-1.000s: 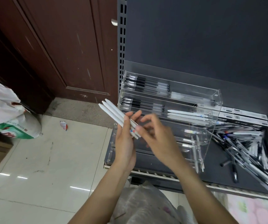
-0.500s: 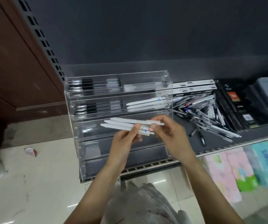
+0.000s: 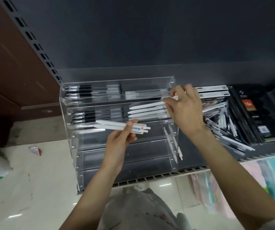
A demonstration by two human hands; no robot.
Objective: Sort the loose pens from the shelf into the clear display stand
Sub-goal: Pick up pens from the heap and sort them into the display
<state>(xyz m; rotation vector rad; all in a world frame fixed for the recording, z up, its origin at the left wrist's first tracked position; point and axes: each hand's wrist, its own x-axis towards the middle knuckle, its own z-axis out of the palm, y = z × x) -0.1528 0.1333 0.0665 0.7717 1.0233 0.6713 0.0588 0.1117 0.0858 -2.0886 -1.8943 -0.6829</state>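
Placing a white pen [image 3: 147,105] into the clear display stand [image 3: 173,123], right hand [image 3: 185,107] has left the bundle [image 3: 122,126] gripped by left hand [image 3: 119,141].

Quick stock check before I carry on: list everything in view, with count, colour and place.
display stand: one, clear, on the shelf's left end
black pens: several, stand's top two tiers, left side
white pens in stand: about four, second tier, right side
held white pens: about three, in the left grip
loose pens: many, black and white, piled right of the stand
boxes: several, black, far right
left hand: holds the pens
right hand: at the second tier's right end, placing a white pen
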